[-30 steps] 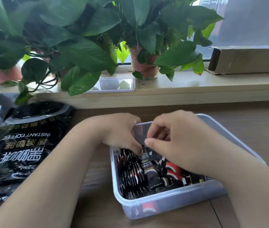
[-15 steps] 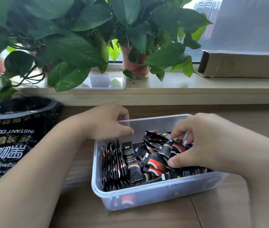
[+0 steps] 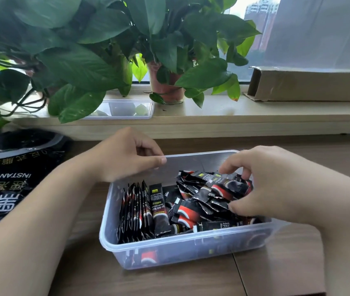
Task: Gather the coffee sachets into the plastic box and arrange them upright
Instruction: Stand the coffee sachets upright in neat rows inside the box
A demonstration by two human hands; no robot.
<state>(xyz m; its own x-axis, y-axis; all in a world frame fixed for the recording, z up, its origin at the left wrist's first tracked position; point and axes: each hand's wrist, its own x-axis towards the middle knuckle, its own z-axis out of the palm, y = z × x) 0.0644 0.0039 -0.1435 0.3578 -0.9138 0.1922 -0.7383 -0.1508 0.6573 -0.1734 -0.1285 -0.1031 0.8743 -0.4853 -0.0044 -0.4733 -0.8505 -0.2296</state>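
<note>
Sachets (image 3: 210,189) heaped loose in the plastic box (image 3: 182,248) lie under my right hand (image 3: 261,184), fingers seemingly closed around several; my left hand (image 3: 124,154), fingers curled, pinches the box's far rim.

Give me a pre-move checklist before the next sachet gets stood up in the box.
1. Plastic box flat on the table: ok.
2. Left hand at the box's far rim, steadying it: ok.
3. Upright row standing along the left wall: ok.
4. Loose pile all upright: not ok.
5. Right hand holds just one sachet: cannot tell.
6. Space beside the row for the next one: not ok, loose sachets lie there.
</note>
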